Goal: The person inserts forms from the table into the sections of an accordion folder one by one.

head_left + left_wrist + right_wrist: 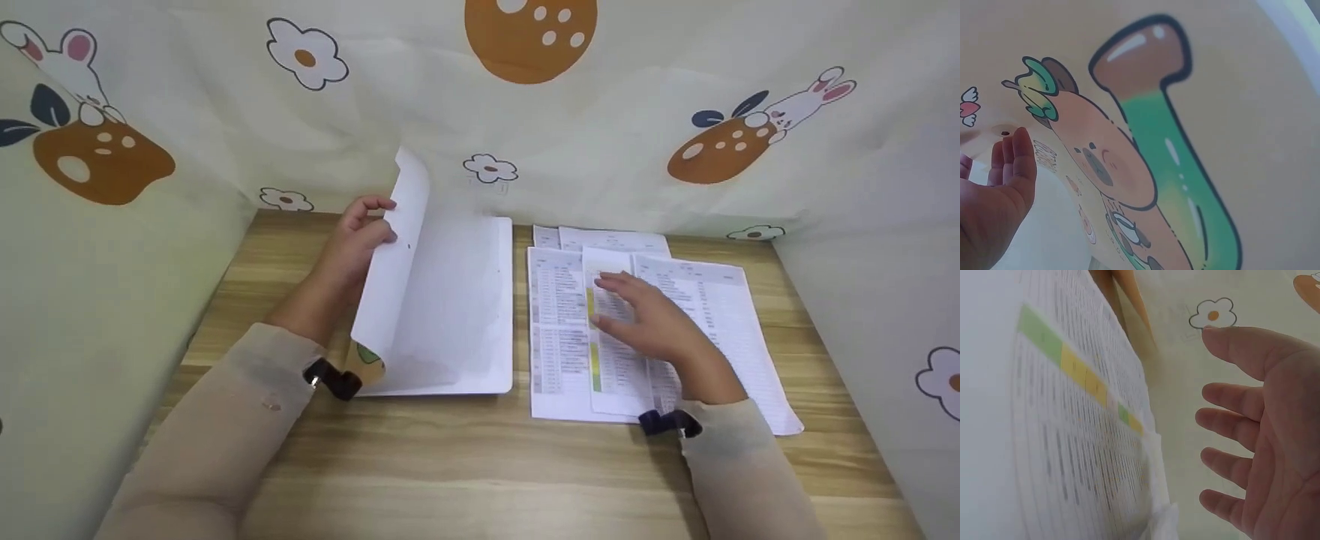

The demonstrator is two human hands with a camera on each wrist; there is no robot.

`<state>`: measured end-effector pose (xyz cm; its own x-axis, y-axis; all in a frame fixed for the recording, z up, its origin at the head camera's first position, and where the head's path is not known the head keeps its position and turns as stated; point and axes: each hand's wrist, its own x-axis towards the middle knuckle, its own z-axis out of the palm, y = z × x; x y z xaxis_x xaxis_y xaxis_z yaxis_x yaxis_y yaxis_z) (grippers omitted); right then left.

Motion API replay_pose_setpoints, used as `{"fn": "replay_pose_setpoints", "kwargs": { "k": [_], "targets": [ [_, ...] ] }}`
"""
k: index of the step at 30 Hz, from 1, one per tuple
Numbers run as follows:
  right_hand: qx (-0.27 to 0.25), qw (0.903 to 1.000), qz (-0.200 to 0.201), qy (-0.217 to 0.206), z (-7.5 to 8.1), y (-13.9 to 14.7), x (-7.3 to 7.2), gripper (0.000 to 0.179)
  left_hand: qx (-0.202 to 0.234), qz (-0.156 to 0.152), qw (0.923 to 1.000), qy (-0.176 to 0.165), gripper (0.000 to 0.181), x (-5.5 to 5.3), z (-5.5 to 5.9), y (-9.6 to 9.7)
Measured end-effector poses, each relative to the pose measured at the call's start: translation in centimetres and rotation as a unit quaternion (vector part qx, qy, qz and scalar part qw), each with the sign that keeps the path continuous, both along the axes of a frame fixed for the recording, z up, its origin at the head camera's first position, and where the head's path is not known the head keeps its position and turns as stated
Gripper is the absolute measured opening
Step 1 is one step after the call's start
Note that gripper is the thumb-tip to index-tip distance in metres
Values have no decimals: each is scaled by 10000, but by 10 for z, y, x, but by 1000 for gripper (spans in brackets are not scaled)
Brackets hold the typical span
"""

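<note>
On the left of the table lies a folder (pixel 457 315), its inside pale and smooth. My left hand (pixel 352 244) holds the edge of its raised, bent cover (pixel 397 255), with thumb and forefinger at that edge. In the left wrist view, the outside of the cover (pixel 1112 152) bears a cartoon animal, and the left fingers (pixel 1023 160) bend against it. Over the printed sheets at right hovers my right hand (pixel 649 319), fingers spread and nothing held. A narrow sheet (pixel 615 375) with yellow and green marks lies beneath it.
More printed sheets (pixel 720 337) overlap on the table's right half, with others (pixel 615 238) poking out behind them. Bare wood (pixel 450 465) shows along the front. A patterned cloth wall (pixel 420 97) closes off the back and both sides.
</note>
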<state>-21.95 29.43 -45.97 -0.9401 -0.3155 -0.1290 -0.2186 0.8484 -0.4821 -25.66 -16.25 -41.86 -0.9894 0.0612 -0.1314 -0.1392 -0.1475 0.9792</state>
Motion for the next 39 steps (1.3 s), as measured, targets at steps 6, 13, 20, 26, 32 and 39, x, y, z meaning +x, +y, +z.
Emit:
{"fn": "replay_pose_setpoints", "kwargs": {
  "k": [6,13,20,26,32,39],
  "targets": [
    [91,9995,-306,79,-1,43,11,75,-48,25,10000,12,35,0,0,-1],
    [74,9979,-635,101,-3,92,22,75,81,50,9999,145,34,0,1,-1],
    [159,9937,-1099,-150,-6,128,27,81,87,14,9999,133,34,0,1,-3],
    [328,9888,-1442,-214,-12,152,29,81,148,91,9998,122,35,0,0,-1],
    [335,9845,-1629,-553,-11,170,29,90,133,56,9999,62,36,2,1,-1],
    [488,9833,-1644,-612,-15,188,31,97,177,119,9998,-42,37,2,0,-1]
  ]
}}
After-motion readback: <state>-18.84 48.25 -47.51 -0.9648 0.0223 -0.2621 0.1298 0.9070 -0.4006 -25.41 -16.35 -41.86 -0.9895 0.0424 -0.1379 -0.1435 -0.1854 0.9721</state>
